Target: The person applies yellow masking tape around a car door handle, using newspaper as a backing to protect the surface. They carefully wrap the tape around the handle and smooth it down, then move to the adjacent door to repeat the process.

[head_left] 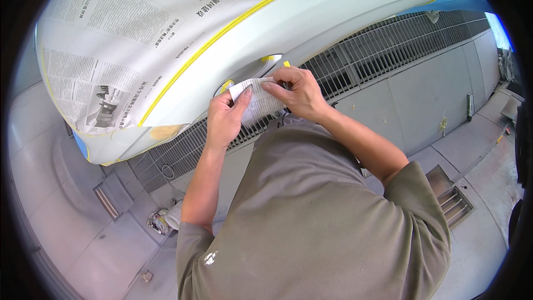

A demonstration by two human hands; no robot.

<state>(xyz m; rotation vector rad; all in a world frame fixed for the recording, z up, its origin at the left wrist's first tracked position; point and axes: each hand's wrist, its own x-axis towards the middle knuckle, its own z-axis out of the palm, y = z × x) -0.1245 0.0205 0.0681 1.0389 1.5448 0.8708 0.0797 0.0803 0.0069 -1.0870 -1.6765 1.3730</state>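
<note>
My left hand [223, 122] pinches the left edge of a small piece of newspaper [259, 101], its thumb lying on the printed face. At the paper's upper right, my right hand [301, 92] grips it between thumb and bent fingers. The sheet is held in front of a white car body panel [244, 36], close to a recess with bits of yellow tape [271, 58] at its rim. Larger newspaper sheets [111, 28] cover the panel's left part, edged by a long strip of yellow masking tape [205, 45]. My fingertips behind the paper are hidden.
A metal floor grating [383, 50] runs beneath the panel. Grey floor plates [383, 108] lie beside it. A crumpled bag [161, 222] lies at the lower left, and a floor opening with bars [456, 205] is at the right.
</note>
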